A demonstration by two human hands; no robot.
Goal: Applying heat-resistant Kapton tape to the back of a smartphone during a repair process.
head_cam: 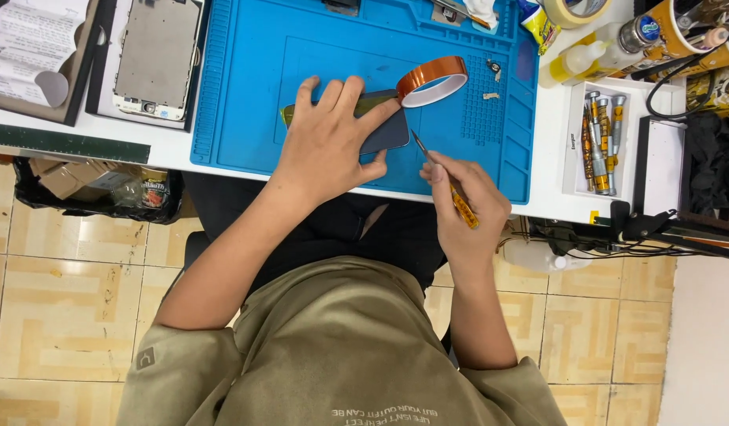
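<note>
Phone point(388, 130) lies flat on blue mat point(246, 95), near front edge of white desk point(550, 170); dark glossy slab, rounded corner showing, yellowish tint along far edge, mostly covered by palm. Left hand point(329, 142) spread flat, fingers splayed, pressing phone down. Right hand point(463, 197) closed around tool point(447, 181): thin metal tip, amber handle, tip just beside phone's right edge. Orange tape roll point(432, 80) rests on mat, touching phone's far corner. Screwdriver tray point(600, 142) to right.
</note>
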